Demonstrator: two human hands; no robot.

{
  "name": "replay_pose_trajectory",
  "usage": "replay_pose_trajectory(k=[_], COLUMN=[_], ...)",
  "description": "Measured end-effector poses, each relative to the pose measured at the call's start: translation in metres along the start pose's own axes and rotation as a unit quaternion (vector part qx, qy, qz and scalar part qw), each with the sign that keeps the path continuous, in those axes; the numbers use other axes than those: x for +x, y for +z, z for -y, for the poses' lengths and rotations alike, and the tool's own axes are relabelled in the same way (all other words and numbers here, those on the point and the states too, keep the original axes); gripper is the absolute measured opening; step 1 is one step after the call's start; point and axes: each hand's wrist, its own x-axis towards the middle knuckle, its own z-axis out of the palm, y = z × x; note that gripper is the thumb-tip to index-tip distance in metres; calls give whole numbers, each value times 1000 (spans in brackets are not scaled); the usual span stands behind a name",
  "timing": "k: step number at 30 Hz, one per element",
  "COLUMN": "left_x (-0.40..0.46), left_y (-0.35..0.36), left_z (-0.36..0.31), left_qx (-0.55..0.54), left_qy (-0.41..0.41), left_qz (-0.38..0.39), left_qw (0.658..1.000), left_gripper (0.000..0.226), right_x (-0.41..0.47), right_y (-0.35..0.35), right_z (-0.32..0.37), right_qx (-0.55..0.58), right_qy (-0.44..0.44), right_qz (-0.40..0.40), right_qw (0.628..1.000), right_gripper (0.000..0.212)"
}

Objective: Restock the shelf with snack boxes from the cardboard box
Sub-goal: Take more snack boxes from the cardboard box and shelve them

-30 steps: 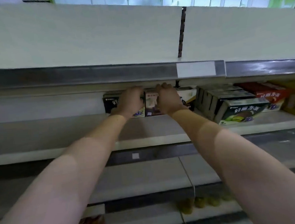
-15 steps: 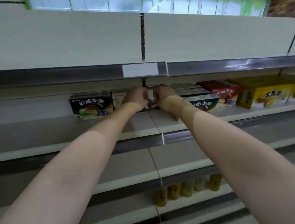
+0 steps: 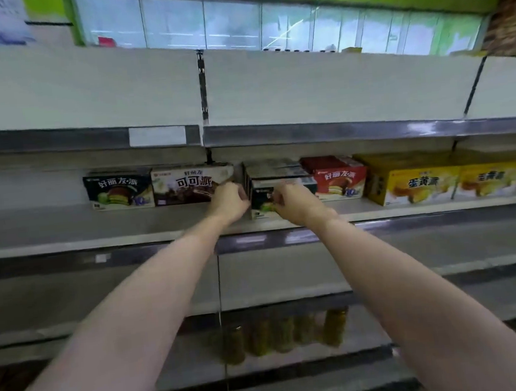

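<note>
Hands (image 3: 230, 199) shifted rightward — dark green-pictured box (image 3: 265, 199)

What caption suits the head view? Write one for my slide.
Both hands, left hand and right hand, straighten a dark snack box on the shelf.

Dim, soft blur, fisheye edges

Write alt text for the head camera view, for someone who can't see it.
Both hands, left hand and right hand, reach to a dark snack box on a store shelf, between a brown cocoa-pie box and a red box.
</note>
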Motion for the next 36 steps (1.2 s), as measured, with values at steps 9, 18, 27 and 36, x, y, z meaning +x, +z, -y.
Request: replay_pose_trajectory(k=[9, 18, 27, 36], left_x=[-2, -1, -4, -7], left_y=[20, 33, 42, 47], left_z=[-29, -45, -52, -57], left_qx=[16, -2, 2, -39], left_qy=[-82, -133, -111, -89], left_qz=[-31, -66, -10, -9], left_qw=[996, 989, 994, 995], left_gripper=[25, 26, 21, 27], right_x=[5, 13, 16, 14], right_y=[-2, 2, 9, 3], right_z=[-59, -68, -71, -71], right_qx=[8, 26, 122, 128], right_qy=[65, 112, 138, 138], right_qz=[-23, -17, 16, 0], right_qw=[998, 993, 983, 982], right_gripper=[37, 57, 64, 65])
